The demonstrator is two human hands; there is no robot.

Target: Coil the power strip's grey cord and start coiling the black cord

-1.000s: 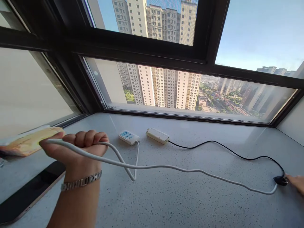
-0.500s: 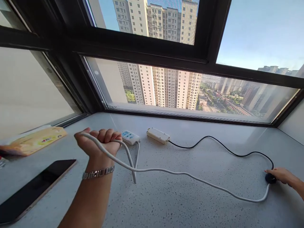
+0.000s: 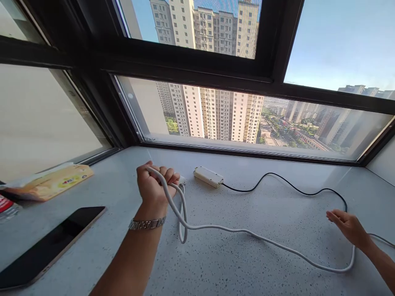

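Observation:
My left hand (image 3: 157,183) is closed around a thick white cable (image 3: 228,228), held above the counter at the left of centre. A loop of this cable hangs below the fist, and a long run trails right across the counter. Behind the fist, only a corner of the white power strip (image 3: 182,180) shows. At the right, my right hand (image 3: 350,226) has its fingers curled and pressed together; whatever they hold is hidden. A thin black cord (image 3: 304,192) runs behind this hand from a cream-white rectangular box (image 3: 208,176). The white cable bends up behind my right wrist.
On the left of the speckled counter (image 3: 234,271) lie a dark phone (image 3: 52,246) and a yellow soft pack (image 3: 52,181). A clear bottle with a red label (image 3: 6,206) is partly cut off at the left edge. Dark-framed windows (image 3: 197,74) border the back.
My left hand has moved right with the white cable and now covers most of the power strip. My right hand has shifted left and up; the round black piece beneath it is now out of sight.

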